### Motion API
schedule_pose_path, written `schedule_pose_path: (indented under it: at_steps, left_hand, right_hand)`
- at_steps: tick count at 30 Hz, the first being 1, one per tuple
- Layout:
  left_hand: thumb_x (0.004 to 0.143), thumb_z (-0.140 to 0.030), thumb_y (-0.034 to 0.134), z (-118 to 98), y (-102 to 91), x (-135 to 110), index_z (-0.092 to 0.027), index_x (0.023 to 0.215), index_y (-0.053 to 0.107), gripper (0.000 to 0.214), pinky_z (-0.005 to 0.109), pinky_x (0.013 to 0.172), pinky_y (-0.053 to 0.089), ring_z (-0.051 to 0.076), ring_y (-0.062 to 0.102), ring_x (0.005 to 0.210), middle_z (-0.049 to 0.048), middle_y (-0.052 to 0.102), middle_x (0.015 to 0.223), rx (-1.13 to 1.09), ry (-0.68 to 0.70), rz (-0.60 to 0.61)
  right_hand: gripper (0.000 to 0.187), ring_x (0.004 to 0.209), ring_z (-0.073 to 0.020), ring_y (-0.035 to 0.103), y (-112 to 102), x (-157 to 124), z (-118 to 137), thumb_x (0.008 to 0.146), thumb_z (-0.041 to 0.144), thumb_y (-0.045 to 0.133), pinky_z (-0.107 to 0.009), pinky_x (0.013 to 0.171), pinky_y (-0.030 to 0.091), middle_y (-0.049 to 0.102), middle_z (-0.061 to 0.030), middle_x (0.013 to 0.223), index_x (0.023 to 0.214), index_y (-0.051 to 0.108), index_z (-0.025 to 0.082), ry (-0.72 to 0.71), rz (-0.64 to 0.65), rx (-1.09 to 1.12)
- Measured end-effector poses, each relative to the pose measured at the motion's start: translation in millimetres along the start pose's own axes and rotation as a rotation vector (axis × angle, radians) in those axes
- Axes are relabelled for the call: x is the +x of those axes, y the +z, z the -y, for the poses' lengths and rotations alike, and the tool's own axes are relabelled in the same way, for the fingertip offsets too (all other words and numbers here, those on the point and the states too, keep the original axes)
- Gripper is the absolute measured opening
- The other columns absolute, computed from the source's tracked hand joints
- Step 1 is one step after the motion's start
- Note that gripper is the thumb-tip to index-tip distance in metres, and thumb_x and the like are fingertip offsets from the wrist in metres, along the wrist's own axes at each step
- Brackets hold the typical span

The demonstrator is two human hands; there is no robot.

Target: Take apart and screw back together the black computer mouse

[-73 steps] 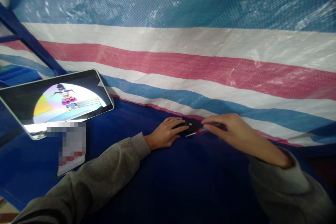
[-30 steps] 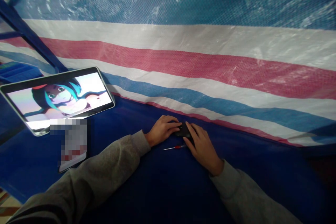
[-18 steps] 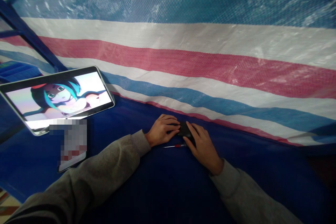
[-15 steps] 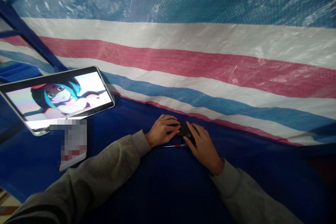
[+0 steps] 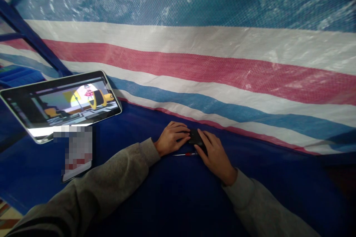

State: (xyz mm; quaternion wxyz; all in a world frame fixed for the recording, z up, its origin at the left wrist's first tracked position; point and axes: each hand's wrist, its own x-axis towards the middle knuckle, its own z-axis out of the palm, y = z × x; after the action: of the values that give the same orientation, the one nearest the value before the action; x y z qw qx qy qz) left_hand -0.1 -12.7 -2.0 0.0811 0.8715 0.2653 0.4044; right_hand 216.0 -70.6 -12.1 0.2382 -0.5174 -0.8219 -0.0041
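Observation:
A small black device [image 5: 195, 137] lies on the dark blue table cover [image 5: 178, 200], close to the striped tarp. My left hand [image 5: 172, 139] curls its fingers against the device's left side. My right hand [image 5: 214, 155] grips it from the right, its fingers laid over the device and hiding most of it. A thin screwdriver with a red handle [image 5: 185, 154] lies loose on the cover just in front of both hands, touched by neither. Grey sleeves cover both my arms.
A striped blue, white and red tarp [image 5: 211, 66] rises right behind the hands. A tablet [image 5: 62, 102] playing a cartoon leans at the left. In front of it lies a small flat object [image 5: 75, 157] with a blurred face. A blue metal frame [image 5: 27, 37] stands at far left.
My right hand put the red-handled screwdriver down on the cover and closed on the black device beside my left hand. The picture on the tablet changed. Over the last second the hands barely moved.

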Motion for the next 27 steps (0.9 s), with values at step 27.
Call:
schedule_pose_path:
  at_steps: [27]
  left_hand:
    - [0.095, -0.024, 0.057, 5.7, 3.3, -0.6, -0.019, 0.094, 0.068, 0.013, 0.038, 0.098, 0.041, 0.019, 0.064, 0.107, 0.0034, 0.074, 0.098, -0.071, -0.049, 0.077]
  right_hand:
    - [0.055, 0.111, -0.0278, 0.053, 0.3, -0.2, -0.1, 0.095, 0.039, 0.047, -0.044, 0.095, 0.046, 0.056, -0.0172, 0.124, 0.142, 0.042, 0.012, -0.002, -0.015, 0.008]
